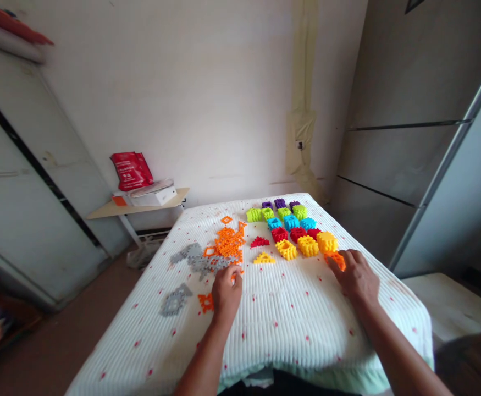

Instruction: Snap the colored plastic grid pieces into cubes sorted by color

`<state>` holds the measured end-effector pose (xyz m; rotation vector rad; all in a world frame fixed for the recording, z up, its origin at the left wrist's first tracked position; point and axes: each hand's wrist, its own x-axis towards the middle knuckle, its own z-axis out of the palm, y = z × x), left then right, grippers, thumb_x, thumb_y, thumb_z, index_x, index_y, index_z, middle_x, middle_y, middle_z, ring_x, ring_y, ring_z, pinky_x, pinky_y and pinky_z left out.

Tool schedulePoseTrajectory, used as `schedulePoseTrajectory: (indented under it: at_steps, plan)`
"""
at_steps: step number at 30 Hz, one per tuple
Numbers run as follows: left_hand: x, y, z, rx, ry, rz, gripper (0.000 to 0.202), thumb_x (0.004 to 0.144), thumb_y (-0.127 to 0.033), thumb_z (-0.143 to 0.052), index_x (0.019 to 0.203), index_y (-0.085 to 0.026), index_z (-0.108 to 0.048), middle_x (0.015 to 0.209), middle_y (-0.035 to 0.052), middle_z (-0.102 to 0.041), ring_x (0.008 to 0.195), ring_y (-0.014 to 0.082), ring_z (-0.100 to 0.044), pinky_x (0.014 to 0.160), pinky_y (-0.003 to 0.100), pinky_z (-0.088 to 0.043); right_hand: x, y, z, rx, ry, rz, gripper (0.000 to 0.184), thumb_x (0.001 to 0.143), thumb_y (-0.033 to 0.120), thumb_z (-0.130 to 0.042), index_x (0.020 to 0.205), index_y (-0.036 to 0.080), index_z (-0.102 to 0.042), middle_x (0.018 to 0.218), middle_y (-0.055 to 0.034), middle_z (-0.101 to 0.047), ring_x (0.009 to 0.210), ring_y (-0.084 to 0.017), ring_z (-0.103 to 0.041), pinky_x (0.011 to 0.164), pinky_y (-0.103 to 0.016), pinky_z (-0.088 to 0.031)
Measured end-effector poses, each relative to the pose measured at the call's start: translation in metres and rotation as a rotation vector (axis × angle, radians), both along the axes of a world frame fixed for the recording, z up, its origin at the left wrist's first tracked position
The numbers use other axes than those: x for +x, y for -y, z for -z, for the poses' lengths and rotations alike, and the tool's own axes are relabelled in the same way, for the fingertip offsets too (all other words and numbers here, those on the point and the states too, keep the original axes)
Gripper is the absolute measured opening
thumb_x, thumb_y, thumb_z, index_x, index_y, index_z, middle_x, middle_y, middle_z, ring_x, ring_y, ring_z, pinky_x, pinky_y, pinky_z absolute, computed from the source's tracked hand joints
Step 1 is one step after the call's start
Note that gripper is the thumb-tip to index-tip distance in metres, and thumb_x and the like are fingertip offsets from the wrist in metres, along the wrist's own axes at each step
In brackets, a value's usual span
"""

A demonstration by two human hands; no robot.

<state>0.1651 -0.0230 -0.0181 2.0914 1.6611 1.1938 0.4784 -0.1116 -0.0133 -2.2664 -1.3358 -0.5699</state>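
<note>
My left hand [226,290] is closed, its thumb and forefinger pinched on a small orange interlocking piece that is mostly hidden by the fingers. Beyond it lie a pile of flat orange pieces [228,241] and a spread of grey pieces [207,261]. One orange piece [205,302] lies just left of this hand. On the right, my right hand [359,275] grips an orange block [335,258] between thumb and fingers. That block touches or nearly touches the yellow block [326,242] behind it.
Rows of yellow, red [280,234], blue [291,221], green and purple blocks [280,203] stand on the white quilted cover [281,313]. Flat yellow [264,258] and red triangles [260,242] lie left of them. A side table [100,210] holds a white box [158,195] and red bag [131,170].
</note>
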Motion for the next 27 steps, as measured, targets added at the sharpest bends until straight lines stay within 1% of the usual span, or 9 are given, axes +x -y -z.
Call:
schedulePoseTrajectory:
  at_steps: [2,3,5,7,10,14,18,22,27]
  plan:
    - [-0.012,-0.020,-0.017,0.028,-0.133,-0.077,0.021,0.076,-0.021,-0.047,0.086,-0.019,-0.066,0.091,0.0051,-0.069,0.091,0.0200,-0.059,0.085,0.031,-0.043,-0.001,0.000,0.004,0.082,0.076,-0.089,0.036,0.088,0.045,-0.040,0.100,0.018,-0.062,0.106,-0.0081,-0.059,0.083,-0.019,-0.058,0.048,-0.025,-0.036]
    - [-0.017,-0.030,-0.025,0.016,-0.221,-0.107,0.022,0.076,-0.021,-0.048,0.089,-0.019,-0.066,0.095,0.0059,-0.068,0.095,0.0210,-0.058,0.087,0.032,-0.042,-0.001,-0.001,0.006,0.115,0.110,-0.136,0.035,0.088,0.043,-0.040,0.098,0.018,-0.062,0.104,-0.0079,-0.060,0.082,-0.018,-0.059,0.049,-0.024,-0.036]
    - [-0.023,-0.049,-0.038,-0.063,-0.403,-0.132,0.029,0.074,-0.025,-0.052,0.099,-0.020,-0.065,0.107,0.0071,-0.065,0.102,0.0235,-0.055,0.086,0.033,-0.042,-0.001,-0.002,0.009,0.169,0.157,-0.201,0.035,0.089,0.041,-0.039,0.094,0.017,-0.064,0.100,-0.0073,-0.061,0.081,-0.016,-0.059,0.050,-0.023,-0.037]
    - [-0.024,-0.063,-0.044,-0.172,-0.535,-0.133,0.036,0.073,-0.029,-0.054,0.108,-0.021,-0.061,0.110,0.0078,-0.064,0.105,0.0255,-0.053,0.083,0.034,-0.042,0.000,-0.003,0.012,0.207,0.171,-0.221,0.034,0.090,0.040,-0.039,0.091,0.017,-0.065,0.098,-0.0068,-0.062,0.079,-0.015,-0.060,0.049,-0.022,-0.037]
    - [-0.021,-0.075,-0.043,-0.242,-0.606,-0.123,0.038,0.071,-0.029,-0.056,0.108,-0.022,-0.061,0.104,0.0085,-0.067,0.104,0.0272,-0.054,0.079,0.035,-0.043,0.001,-0.004,0.013,0.226,0.167,-0.231,0.033,0.089,0.039,-0.041,0.091,0.017,-0.065,0.097,-0.0067,-0.062,0.076,-0.015,-0.060,0.048,-0.021,-0.037]
    - [-0.019,-0.080,-0.036,-0.223,-0.633,-0.132,0.032,0.073,-0.026,-0.054,0.103,-0.022,-0.062,0.101,0.0086,-0.067,0.102,0.0276,-0.054,0.079,0.037,-0.042,0.002,-0.004,0.013,0.225,0.186,-0.249,0.034,0.090,0.039,-0.040,0.090,0.018,-0.066,0.096,-0.0068,-0.062,0.074,-0.014,-0.059,0.050,-0.021,-0.038]
    - [-0.022,-0.080,-0.034,-0.184,-0.654,-0.129,0.028,0.074,-0.029,-0.054,0.099,-0.022,-0.063,0.099,0.0086,-0.067,0.101,0.0268,-0.054,0.079,0.036,-0.040,0.001,-0.004,0.013,0.216,0.203,-0.237,0.036,0.090,0.040,-0.038,0.088,0.018,-0.066,0.096,-0.0068,-0.062,0.072,-0.014,-0.059,0.048,-0.021,-0.036]
    - [-0.024,-0.077,-0.033,-0.141,-0.660,-0.109,0.025,0.076,-0.030,-0.055,0.098,-0.023,-0.064,0.101,0.0075,-0.066,0.100,0.0249,-0.054,0.080,0.035,-0.038,0.002,-0.005,0.015,0.208,0.210,-0.236,0.036,0.091,0.040,-0.038,0.089,0.017,-0.065,0.096,-0.0067,-0.063,0.072,-0.014,-0.059,0.048,-0.021,-0.035]
    - [-0.024,-0.071,-0.032,-0.085,-0.656,-0.086,0.018,0.079,-0.026,-0.051,0.086,-0.021,-0.067,0.094,0.0082,-0.066,0.098,0.0245,-0.053,0.082,0.036,-0.035,0.003,-0.006,0.017,0.208,0.203,-0.240,0.038,0.091,0.041,-0.036,0.088,0.018,-0.065,0.094,-0.0062,-0.064,0.072,-0.014,-0.059,0.047,-0.021,-0.034]
